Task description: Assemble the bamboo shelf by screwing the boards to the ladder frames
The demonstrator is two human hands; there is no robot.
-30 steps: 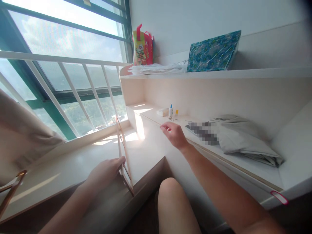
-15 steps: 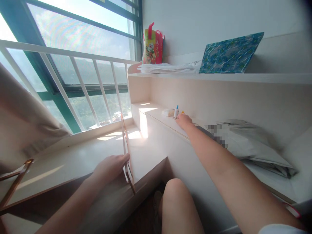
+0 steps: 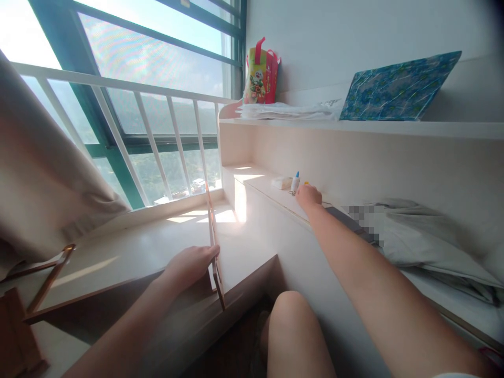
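Observation:
My left hand [image 3: 193, 262] is closed on a thin brown-edged wooden frame [image 3: 220, 289], which stands on edge on the white surface and is seen almost side-on. On the ledge to the right, my right hand [image 3: 309, 196] reaches down with its fingers drawn together. A small dark item [image 3: 292, 192] lies at its fingertips; whether the fingers grip anything is hidden. Just behind them stand a small white bottle [image 3: 295, 184] with a blue cap and a pale wrapped block [image 3: 282, 182]. A bit of yellow [image 3: 306, 183] shows beyond the hand.
A grey cloth bundle [image 3: 429, 231] lies on the ledge beside my right forearm. Above runs a shelf [image 3: 441, 128] with a blue patterned board [image 3: 397, 89] and a red-green bag [image 3: 262, 76]. Another brown frame [image 3: 51, 278] lies left, near the curtain [image 3: 59, 173] and railing [image 3: 157, 142].
The view has shifted a little to the left. The frame in my left hand has turned more edge-on. My right hand stays at the same spot beside the bottle.

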